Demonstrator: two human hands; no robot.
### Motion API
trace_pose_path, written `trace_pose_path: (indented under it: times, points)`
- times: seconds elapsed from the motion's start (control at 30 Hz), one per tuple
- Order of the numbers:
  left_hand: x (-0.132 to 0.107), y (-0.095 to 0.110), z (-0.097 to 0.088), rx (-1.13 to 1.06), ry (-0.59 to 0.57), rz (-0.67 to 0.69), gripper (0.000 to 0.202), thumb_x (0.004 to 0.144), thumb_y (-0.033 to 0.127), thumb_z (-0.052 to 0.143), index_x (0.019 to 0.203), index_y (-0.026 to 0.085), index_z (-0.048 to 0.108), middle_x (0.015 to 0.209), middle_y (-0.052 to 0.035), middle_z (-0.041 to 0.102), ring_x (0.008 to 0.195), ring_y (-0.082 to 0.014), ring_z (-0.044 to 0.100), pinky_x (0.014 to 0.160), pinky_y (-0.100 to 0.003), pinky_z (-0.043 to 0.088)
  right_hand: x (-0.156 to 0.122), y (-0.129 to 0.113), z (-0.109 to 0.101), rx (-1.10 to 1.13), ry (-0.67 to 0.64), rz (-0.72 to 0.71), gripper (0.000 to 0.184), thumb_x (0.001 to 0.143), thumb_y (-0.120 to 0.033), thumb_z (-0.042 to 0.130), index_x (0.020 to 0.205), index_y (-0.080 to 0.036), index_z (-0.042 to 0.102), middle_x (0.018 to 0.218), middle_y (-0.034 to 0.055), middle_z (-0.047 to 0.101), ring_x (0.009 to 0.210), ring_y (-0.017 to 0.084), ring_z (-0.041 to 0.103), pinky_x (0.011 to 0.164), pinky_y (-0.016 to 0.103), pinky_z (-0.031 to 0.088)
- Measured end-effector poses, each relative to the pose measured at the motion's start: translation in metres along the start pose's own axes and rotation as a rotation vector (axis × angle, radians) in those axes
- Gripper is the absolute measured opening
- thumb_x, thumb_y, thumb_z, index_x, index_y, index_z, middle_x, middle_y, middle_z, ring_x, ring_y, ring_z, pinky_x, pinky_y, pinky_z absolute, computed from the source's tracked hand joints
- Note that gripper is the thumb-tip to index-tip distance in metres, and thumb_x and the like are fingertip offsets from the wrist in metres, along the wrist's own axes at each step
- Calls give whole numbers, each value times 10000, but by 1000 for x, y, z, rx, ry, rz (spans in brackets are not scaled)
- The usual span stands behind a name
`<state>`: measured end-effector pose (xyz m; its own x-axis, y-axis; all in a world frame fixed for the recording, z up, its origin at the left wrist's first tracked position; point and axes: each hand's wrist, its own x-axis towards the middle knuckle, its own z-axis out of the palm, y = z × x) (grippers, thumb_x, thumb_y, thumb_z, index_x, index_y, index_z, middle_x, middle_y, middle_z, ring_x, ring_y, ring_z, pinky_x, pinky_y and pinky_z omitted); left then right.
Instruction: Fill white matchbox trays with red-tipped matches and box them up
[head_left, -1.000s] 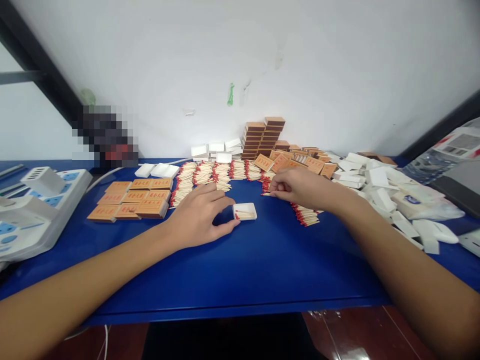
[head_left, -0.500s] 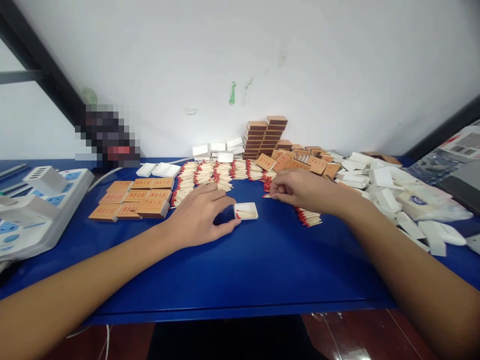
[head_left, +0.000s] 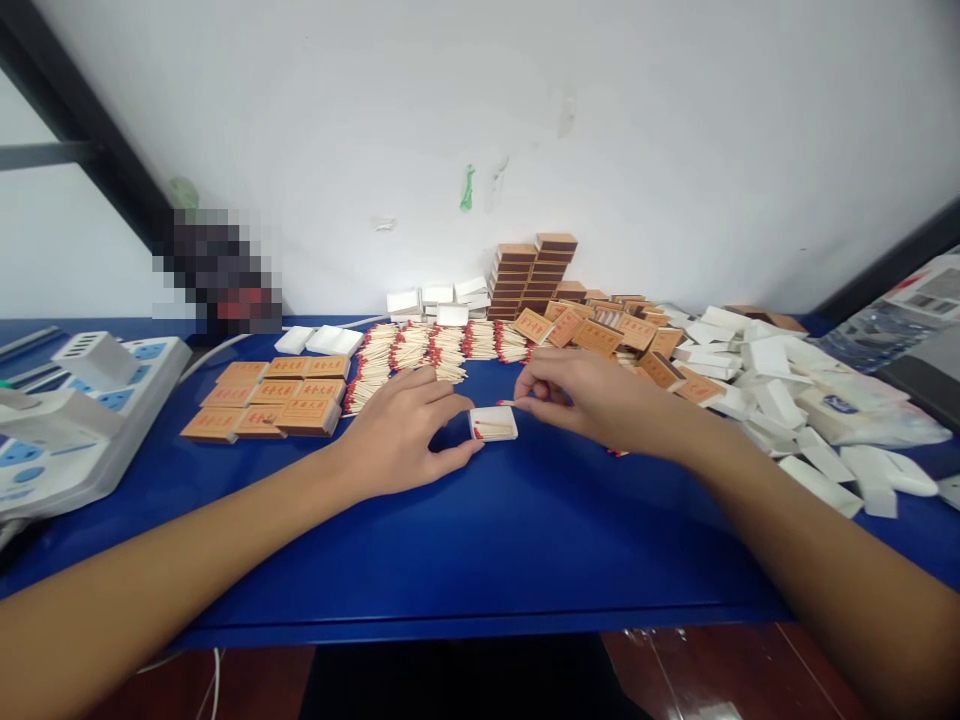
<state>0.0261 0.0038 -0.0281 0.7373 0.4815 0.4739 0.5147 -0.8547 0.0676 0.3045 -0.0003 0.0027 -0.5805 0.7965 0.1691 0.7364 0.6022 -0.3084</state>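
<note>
A small white matchbox tray point(head_left: 493, 423) lies on the blue table with a few red-tipped matches inside. My left hand point(head_left: 411, 425) grips its left end between thumb and forefinger. Just to the right of the tray, my right hand point(head_left: 574, 395) pinches a match point(head_left: 508, 403), its red head pointing left toward the tray. Behind my hands, rows of loose matches point(head_left: 407, 347) lie in bundles. Part of another match pile is hidden under my right hand and forearm.
Closed orange matchboxes point(head_left: 264, 398) sit at left beside a white power strip point(head_left: 127, 430). Stacked matchboxes point(head_left: 534, 270) rise against the wall, with loose sleeves point(head_left: 600, 335) in front. White trays point(head_left: 776, 400) and a plastic packet point(head_left: 862, 400) are heaped at right.
My right hand has moved left from the match pile toward the tray, carrying a match. My left hand stays on the tray.
</note>
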Motion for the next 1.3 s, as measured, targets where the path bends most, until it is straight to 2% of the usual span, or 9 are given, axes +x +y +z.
trace_pose_path:
  times: [0.17, 0.27, 0.37, 0.47, 0.53, 0.67, 0.8, 0.97, 1.3]
  points:
    - [-1, 1, 0, -1, 2, 10, 276, 1005, 406, 695, 1110, 159, 760, 913, -61, 757, 860, -232, 658, 825, -393, 505, -2, -23, 19, 34, 21, -54, 133, 1050, -268, 553, 977, -211, 649, 999, 61, 685, 820, 181, 617, 722, 308, 422]
    - [0, 1, 0, -3, 4, 17, 260, 1007, 397, 694, 1103, 163, 756, 914, -61, 759, 865, -233, 665, 831, -391, 506, -2, -26, 27, 9, 20, -37, 144, 1054, -272, 548, 976, -205, 650, 1013, 69, 684, 801, 182, 621, 713, 317, 422]
    - [0, 1, 0, -3, 3, 17, 265, 1008, 392, 695, 1125, 162, 757, 915, -63, 759, 864, -236, 666, 823, -394, 509, -3, -25, 24, -25, 30, -35, 129, 1032, -238, 551, 963, -205, 653, 1003, 71, 689, 803, 185, 615, 711, 318, 414]
    - [1, 1, -1, -3, 3, 12, 272, 1008, 390, 696, 1128, 156, 763, 894, -63, 753, 855, -237, 666, 811, -398, 510, -3, -18, 8, -40, 72, -31, 116, 995, -216, 564, 929, -210, 660, 954, 70, 703, 836, 201, 619, 727, 321, 415]
    - [1, 2, -1, -8, 1, 5, 271, 1009, 395, 697, 1126, 161, 767, 884, -58, 753, 852, -235, 667, 810, -393, 509, -2, -6, -6, -76, 90, 34, 132, 981, -231, 567, 900, -214, 670, 898, 72, 710, 834, 216, 626, 728, 329, 414]
    - [1, 1, -1, 0, 5, 15, 287, 1013, 405, 695, 1127, 153, 772, 894, -64, 754, 857, -235, 666, 821, -391, 509, -1, 27, -22, -181, -17, 237, 162, 946, -273, 599, 828, -214, 694, 823, 72, 725, 741, 219, 622, 679, 341, 401]
    - [0, -1, -1, 12, 21, 27, 305, 1015, 420, 690, 1118, 146, 773, 872, -61, 741, 849, -234, 653, 812, -388, 510, 0, 46, -17, -117, -123, 258, 89, 900, -239, 642, 862, -220, 720, 807, 45, 737, 711, 199, 624, 657, 318, 411]
    - [0, -1, -1, 16, 25, 31, 295, 1020, 419, 671, 1103, 154, 772, 859, -55, 734, 836, -229, 643, 814, -387, 513, 2, 45, -9, -108, -116, 254, 90, 903, -258, 641, 882, -218, 718, 799, 37, 731, 682, 183, 607, 649, 314, 411]
    - [1, 0, -1, 20, 15, 27, 291, 1021, 428, 667, 1104, 167, 766, 864, -55, 742, 845, -232, 647, 814, -390, 509, 0, 47, -13, -128, -135, 242, 80, 857, -216, 631, 829, -223, 705, 785, 33, 715, 687, 191, 604, 644, 319, 415]
